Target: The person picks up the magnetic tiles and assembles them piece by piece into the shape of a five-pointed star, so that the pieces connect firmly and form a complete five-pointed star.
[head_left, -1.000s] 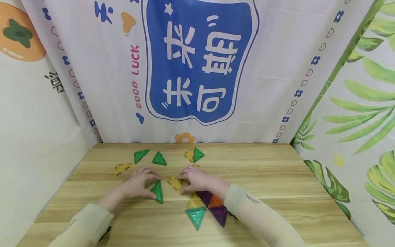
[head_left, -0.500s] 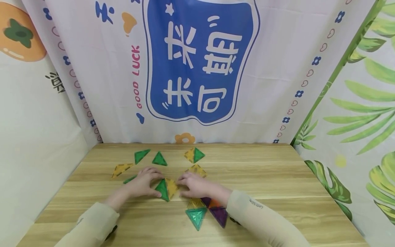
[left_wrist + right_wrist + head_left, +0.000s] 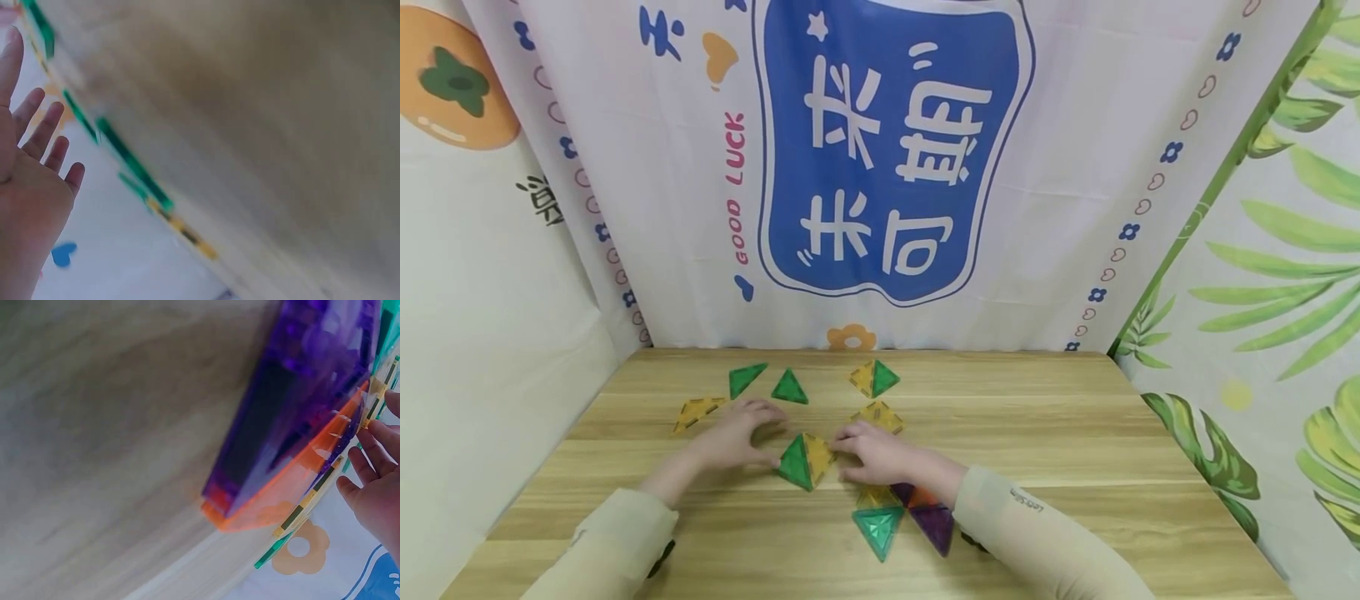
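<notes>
A green triangular magnetic tile [image 3: 794,465] and a yellow triangular magnetic tile [image 3: 817,458] lie edge to edge on the table between the hands. My left hand [image 3: 739,435] is just left of the green one, thumb tip right at its edge. Its fingers are spread and relaxed in the left wrist view, with nothing between them. Beside the yellow tile, my right hand [image 3: 874,452] has its index fingertip at the right corner and the thumb a little below. In the right wrist view, the other fingers [image 3: 361,465] extend loosely.
Green tiles [image 3: 789,387] and a yellow tile [image 3: 697,411] lie at the back left. A yellow-and-green pair [image 3: 874,379] and a yellow tile [image 3: 880,415] sit beyond the right hand. Purple [image 3: 936,527], teal [image 3: 878,529] and orange tiles [image 3: 922,497] cluster under the right forearm.
The yellow tile has moved left and the green one slightly right until their edges met. Since then my left hand has drawn back left, off the green tile.
</notes>
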### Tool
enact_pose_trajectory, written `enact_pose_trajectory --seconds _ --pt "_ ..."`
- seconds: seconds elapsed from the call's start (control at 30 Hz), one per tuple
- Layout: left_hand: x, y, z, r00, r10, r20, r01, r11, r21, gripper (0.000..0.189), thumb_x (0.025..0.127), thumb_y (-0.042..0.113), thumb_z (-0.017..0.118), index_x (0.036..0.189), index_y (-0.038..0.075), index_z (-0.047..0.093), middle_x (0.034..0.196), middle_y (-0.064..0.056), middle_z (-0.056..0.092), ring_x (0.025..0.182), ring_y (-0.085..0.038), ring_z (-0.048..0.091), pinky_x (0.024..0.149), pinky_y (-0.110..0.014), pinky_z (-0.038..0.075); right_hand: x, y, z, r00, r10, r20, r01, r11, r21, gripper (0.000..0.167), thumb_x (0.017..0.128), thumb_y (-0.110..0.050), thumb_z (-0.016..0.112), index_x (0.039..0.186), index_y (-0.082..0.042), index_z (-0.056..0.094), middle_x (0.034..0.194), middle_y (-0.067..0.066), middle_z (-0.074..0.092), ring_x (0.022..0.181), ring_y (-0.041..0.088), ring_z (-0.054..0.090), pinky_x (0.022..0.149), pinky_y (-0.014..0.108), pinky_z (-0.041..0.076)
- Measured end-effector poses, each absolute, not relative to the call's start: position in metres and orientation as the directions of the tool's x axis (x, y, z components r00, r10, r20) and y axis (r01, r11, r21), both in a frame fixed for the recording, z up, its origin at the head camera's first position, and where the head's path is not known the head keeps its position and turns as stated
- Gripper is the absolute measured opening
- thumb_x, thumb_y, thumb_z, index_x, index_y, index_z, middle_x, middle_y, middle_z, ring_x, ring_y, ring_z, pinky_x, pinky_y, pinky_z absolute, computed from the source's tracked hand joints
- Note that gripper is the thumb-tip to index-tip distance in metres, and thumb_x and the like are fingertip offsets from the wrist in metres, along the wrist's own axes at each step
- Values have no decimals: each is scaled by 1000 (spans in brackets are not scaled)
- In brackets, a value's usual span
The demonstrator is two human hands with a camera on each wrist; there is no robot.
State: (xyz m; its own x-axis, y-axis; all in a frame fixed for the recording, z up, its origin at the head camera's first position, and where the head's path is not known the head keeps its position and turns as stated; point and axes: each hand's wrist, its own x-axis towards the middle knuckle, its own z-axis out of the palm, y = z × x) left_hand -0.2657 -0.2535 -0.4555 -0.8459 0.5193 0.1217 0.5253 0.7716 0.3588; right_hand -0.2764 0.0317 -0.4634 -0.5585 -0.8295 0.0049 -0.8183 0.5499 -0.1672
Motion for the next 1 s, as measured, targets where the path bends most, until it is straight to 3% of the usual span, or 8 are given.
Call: enact_pose_trajectory --seconds 0.37,0.7,1.0 --pt "-272 -300 -455 -898 421 127 437 829 348 67 70 40 80 124 6 60 130 -19 54 125 -47 35 95 -69 21 -283 25 -456 -563 -826 27 -808 544 -226 33 91 -30 61 121 -15 63 120 -1 60 114 14 51 99 27 41" --pt "-281 -311 -458 -922 382 67 378 848 372 57 72 40 79 118 8 64 125 -18 56 121 -43 38 97 -64 23 -306 10 -455 -656 -752 -59 -688 629 -363 49 95 -32 57 140 -19 45 148 4 37 137 21 32 112 35 29" --pt "-286 -313 -462 -929 369 36 351 844 405 52 73 41 78 116 13 66 122 -12 59 117 -36 42 99 -63 25 -331 -6 -459 -644 -764 -42 -698 609 -376 51 94 -30 57 141 -16 43 149 8 35 139 24 30 113 37 26"
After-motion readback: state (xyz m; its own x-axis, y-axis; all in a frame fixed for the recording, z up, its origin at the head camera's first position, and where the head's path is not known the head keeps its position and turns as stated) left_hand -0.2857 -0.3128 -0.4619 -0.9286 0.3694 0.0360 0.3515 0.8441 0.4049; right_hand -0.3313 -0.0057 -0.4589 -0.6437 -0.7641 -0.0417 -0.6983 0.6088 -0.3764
